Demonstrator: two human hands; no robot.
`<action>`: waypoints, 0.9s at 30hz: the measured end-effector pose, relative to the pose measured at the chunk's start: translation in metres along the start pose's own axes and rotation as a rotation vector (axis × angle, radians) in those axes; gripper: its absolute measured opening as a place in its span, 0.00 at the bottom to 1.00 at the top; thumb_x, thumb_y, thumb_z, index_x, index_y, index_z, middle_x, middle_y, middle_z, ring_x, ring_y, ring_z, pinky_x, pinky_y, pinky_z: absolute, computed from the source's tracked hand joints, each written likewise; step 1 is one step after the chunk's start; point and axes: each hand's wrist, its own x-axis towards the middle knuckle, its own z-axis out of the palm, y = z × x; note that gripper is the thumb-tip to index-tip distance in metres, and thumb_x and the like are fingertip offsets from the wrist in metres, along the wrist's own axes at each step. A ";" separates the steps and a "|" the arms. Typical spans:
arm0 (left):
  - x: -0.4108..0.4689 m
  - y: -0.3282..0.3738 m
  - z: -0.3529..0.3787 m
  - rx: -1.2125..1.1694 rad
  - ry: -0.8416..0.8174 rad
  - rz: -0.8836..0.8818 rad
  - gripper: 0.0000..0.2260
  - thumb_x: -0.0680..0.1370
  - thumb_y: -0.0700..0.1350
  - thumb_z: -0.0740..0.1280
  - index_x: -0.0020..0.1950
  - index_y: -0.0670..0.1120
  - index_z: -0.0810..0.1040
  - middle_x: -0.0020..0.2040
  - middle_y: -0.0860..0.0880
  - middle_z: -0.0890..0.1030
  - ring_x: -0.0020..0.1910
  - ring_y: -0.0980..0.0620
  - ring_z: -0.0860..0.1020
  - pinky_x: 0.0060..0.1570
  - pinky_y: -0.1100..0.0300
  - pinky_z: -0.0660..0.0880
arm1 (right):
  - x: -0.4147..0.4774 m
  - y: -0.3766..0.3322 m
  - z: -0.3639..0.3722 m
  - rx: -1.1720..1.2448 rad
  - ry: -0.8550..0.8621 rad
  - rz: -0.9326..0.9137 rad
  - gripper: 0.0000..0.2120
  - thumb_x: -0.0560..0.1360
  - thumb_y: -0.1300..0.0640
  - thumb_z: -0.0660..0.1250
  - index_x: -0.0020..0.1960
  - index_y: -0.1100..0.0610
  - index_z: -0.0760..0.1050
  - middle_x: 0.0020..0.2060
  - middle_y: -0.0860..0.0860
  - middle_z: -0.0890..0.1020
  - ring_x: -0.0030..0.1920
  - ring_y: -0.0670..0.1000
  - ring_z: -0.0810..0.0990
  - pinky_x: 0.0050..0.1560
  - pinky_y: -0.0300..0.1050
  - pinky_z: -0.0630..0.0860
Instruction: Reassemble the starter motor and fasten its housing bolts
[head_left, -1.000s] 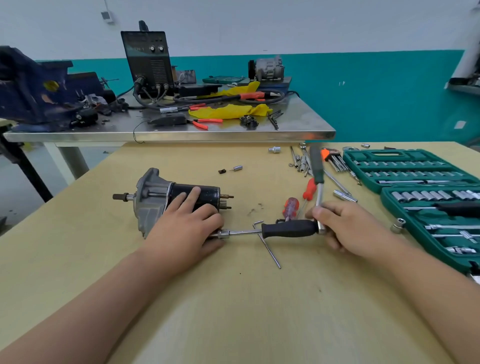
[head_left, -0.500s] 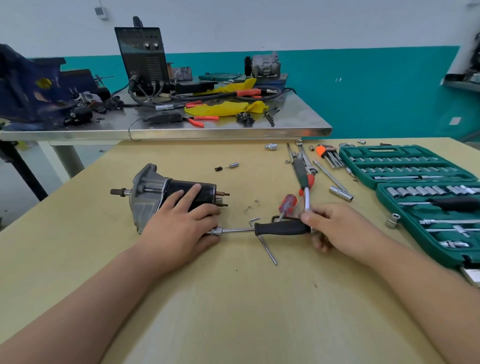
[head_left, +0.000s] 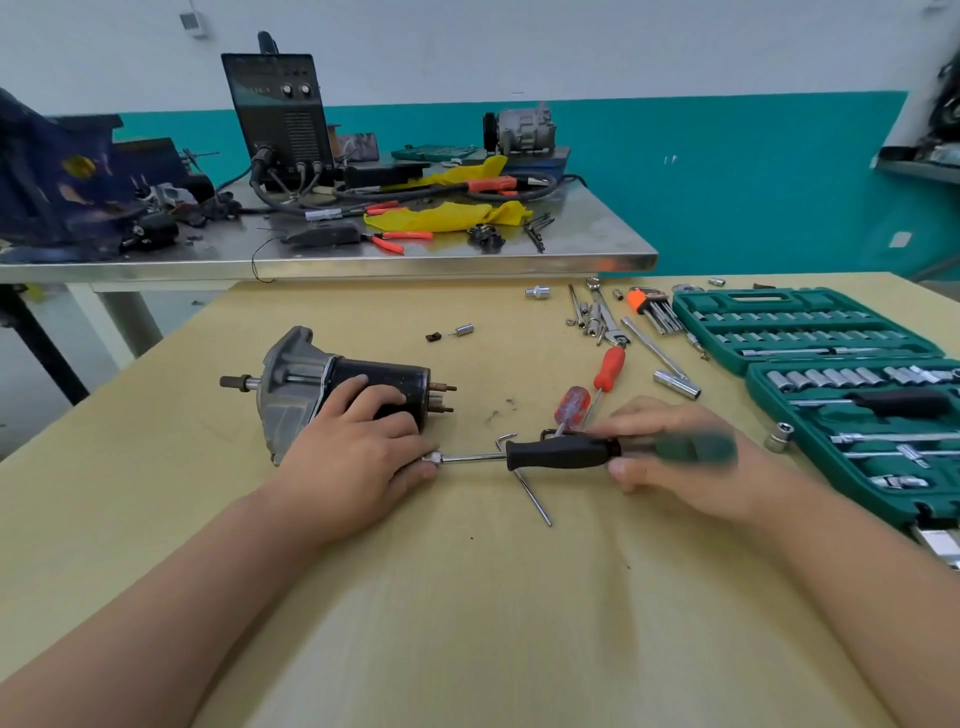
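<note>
The starter motor (head_left: 291, 384), grey nose housing and black body, lies on its side on the wooden table (head_left: 467, 597). My left hand (head_left: 353, 447) grips the black body from above. A black-handled socket driver (head_left: 561, 453) lies level, and its small socket (head_left: 432, 458) meets the motor's rear end at my left thumb. My right hand (head_left: 691, 467) grips a green-handled ratchet (head_left: 691, 449) fixed to the driver's rear end. That ratchet handle is blurred and points right, across my hand.
Two open green socket-set cases (head_left: 810, 332) fill the right side. A red screwdriver (head_left: 571, 402), an orange one (head_left: 610, 366), a hex key (head_left: 532, 493) and loose sockets and wrenches (head_left: 597, 317) lie beyond the driver. A cluttered steel bench (head_left: 467, 260) stands behind.
The green ratchet handle pointed away from me, then swung down to the right across my right hand. My left hand and the motor have stayed put.
</note>
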 end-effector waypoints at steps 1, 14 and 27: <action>-0.001 0.000 0.000 -0.003 -0.013 -0.010 0.20 0.78 0.58 0.55 0.54 0.51 0.83 0.41 0.57 0.81 0.56 0.46 0.77 0.66 0.46 0.66 | 0.000 0.001 0.000 -0.027 0.011 -0.023 0.08 0.74 0.57 0.71 0.51 0.46 0.83 0.42 0.38 0.82 0.38 0.45 0.82 0.41 0.31 0.74; -0.002 0.001 -0.001 -0.064 0.030 -0.017 0.17 0.75 0.59 0.59 0.50 0.50 0.81 0.47 0.55 0.82 0.59 0.47 0.77 0.67 0.52 0.61 | 0.003 0.001 0.010 0.116 0.104 0.005 0.06 0.76 0.58 0.69 0.47 0.49 0.83 0.37 0.48 0.83 0.33 0.48 0.80 0.35 0.38 0.76; -0.001 0.001 0.002 -0.110 0.055 -0.016 0.09 0.72 0.53 0.72 0.48 0.50 0.81 0.44 0.56 0.82 0.59 0.45 0.78 0.68 0.51 0.60 | 0.004 -0.001 0.014 0.021 0.151 0.142 0.09 0.78 0.51 0.64 0.46 0.53 0.80 0.26 0.50 0.79 0.24 0.47 0.75 0.26 0.39 0.71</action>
